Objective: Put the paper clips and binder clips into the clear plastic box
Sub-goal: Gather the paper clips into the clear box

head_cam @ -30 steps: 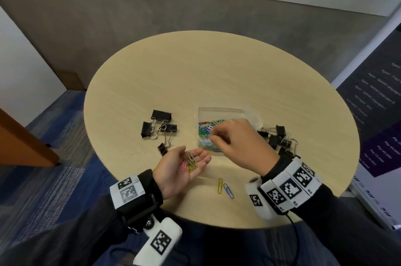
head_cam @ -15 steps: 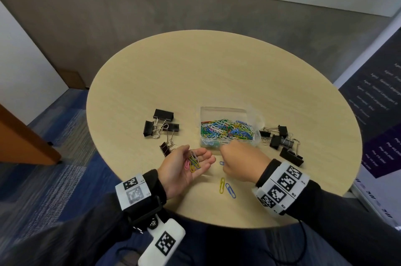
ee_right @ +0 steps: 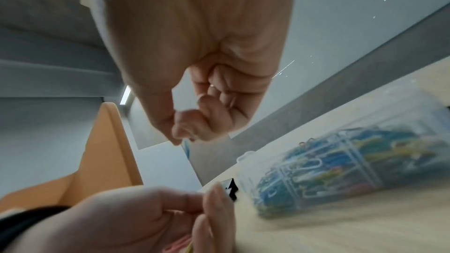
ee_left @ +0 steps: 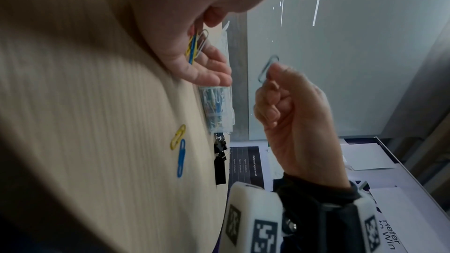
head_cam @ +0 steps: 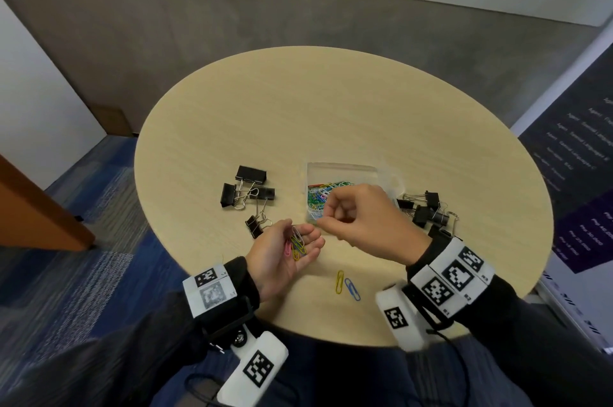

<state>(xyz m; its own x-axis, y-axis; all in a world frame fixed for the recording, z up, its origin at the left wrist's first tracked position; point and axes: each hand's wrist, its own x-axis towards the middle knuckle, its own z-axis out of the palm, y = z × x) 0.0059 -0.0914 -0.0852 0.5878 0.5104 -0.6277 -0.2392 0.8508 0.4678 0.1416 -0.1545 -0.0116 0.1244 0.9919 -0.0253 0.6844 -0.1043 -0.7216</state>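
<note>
The clear plastic box [head_cam: 341,170] stands mid-table, holding a heap of coloured paper clips [head_cam: 320,196]. My left hand [head_cam: 306,237] lies palm up before the box and carries several paper clips [head_cam: 295,245] on its relaxed fingers. My right hand [head_cam: 323,219] hovers over the box's near edge. Thumb and forefinger pinch one pale blue paper clip [ee_left: 266,68], also seen in the right wrist view as the pale blue paper clip [ee_right: 187,148]. A yellow clip [head_cam: 339,281] and a blue clip [head_cam: 352,288] lie on the table near me.
Black binder clips lie in two groups: a left group [head_cam: 247,191] left of the box and a right group [head_cam: 428,210] behind my right wrist. The round wooden table [head_cam: 331,108] is bare at the back. Its near edge runs just under my wrists.
My right hand left the box, dropped to the table by my left fingertips, took one paper clip and rose with it toward the box. The left hand has stayed in place.
</note>
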